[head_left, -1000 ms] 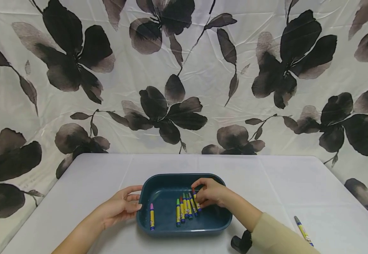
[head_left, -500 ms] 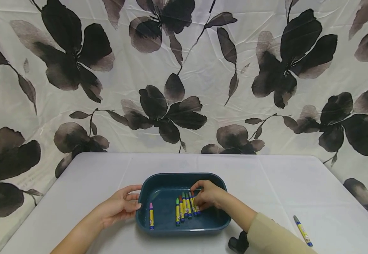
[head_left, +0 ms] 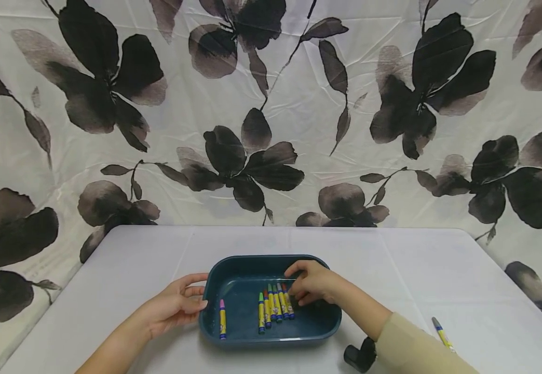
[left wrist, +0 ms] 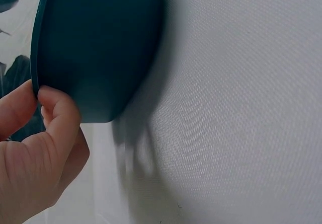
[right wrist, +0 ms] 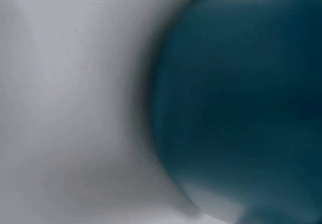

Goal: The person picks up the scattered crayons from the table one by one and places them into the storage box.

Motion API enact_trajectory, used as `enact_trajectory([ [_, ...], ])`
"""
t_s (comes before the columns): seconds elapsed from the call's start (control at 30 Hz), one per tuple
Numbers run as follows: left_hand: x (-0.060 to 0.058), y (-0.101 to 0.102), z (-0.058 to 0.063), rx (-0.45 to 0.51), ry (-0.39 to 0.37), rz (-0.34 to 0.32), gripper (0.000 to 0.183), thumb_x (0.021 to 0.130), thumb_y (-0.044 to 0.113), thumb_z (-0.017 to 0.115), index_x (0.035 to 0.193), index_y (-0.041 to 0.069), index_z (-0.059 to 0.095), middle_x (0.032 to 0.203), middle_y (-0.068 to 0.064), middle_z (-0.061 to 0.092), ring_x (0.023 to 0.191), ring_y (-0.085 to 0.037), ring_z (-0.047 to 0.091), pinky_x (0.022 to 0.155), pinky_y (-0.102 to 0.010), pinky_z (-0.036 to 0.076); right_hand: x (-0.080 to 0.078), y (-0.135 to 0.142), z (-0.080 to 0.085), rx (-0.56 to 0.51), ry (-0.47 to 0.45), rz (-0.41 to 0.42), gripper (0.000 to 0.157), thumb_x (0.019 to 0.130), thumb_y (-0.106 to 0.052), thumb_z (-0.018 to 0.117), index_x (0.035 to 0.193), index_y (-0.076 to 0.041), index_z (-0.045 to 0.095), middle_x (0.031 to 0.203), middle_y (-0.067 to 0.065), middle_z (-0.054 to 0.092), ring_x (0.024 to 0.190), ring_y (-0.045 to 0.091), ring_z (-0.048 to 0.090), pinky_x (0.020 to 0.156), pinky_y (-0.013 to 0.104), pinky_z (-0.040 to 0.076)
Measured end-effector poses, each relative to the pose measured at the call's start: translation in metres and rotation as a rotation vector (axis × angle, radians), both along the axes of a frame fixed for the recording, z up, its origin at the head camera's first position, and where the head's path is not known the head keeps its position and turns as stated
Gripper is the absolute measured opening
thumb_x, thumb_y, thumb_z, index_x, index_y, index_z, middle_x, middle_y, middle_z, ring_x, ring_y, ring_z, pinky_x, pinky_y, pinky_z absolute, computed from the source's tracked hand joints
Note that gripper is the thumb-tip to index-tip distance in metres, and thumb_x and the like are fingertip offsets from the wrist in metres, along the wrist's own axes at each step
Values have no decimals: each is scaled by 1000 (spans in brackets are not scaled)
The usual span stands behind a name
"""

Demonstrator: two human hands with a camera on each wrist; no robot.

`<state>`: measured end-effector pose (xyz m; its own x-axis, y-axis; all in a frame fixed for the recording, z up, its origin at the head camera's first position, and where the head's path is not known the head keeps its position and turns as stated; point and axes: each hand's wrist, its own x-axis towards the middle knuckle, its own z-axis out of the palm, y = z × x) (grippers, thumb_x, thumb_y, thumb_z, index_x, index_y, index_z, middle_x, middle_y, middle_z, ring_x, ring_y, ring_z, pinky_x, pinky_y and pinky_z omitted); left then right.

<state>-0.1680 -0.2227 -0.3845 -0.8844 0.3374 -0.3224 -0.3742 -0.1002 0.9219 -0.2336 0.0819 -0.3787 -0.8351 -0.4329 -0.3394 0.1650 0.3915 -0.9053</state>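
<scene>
My left hand (head_left: 177,306) pinches the left rim of a dark teal rectangular tray (head_left: 247,340); in the left wrist view, thumb and fingers (left wrist: 58,110) close over that rim. Inside the tray, right of centre, several yellow-wrapped crayons (head_left: 268,311) lie side by side, with green, red and greyish tips. A pink-tipped crayon (head_left: 222,319) lies apart near the left wall. My right hand (head_left: 315,283) hovers over the tray's right part, fingers loosely bent beside the row's rightmost crayon (head_left: 288,301), with nothing visible in them. The right wrist view shows only the tray's outside (right wrist: 236,93), blurred.
On the white table (head_left: 392,270), to the right of the tray, lies a grey-tipped crayon (head_left: 441,332), partly behind the right sleeve (head_left: 420,345). A black device (head_left: 361,356) sits at the right wrist. Floral cloth (head_left: 271,104) hangs behind the table.
My right hand has let go of the crayon at the row's right end and shifted slightly right and up. That crayon now lies against the row. The left hand keeps its hold.
</scene>
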Motion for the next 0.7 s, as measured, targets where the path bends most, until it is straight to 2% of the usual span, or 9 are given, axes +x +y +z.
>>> enact_trajectory([
  [0.23, 1, 0, 1, 3, -2, 6, 75, 84, -12, 55, 144, -2, 12, 112, -14, 44, 86, -17, 54, 72, -28, 50, -6, 17, 21, -56, -31, 65, 45, 79, 1, 62, 122, 6, 48, 84, 10, 60, 68, 18, 56, 63, 32, 54],
  [0.5, 1, -1, 1, 31, 10, -11, 74, 84, -13, 54, 143, -5, 11, 113, -15, 43, 88, -17, 54, 72, -27, 49, -11, 40, 40, -81, -18, 62, 47, 82, -1, 59, 126, 6, 45, 89, 14, 60, 73, 20, 57, 68, 35, 54],
  [0.7, 2, 0, 0, 20, 4, -2, 74, 84, -13, 54, 144, -3, 12, 114, -16, 43, 89, -17, 54, 73, -28, 49, -12, 61, 50, -82, 13, 57, 43, 82, -4, 60, 123, 3, 48, 91, 14, 60, 74, 20, 57, 69, 34, 54],
])
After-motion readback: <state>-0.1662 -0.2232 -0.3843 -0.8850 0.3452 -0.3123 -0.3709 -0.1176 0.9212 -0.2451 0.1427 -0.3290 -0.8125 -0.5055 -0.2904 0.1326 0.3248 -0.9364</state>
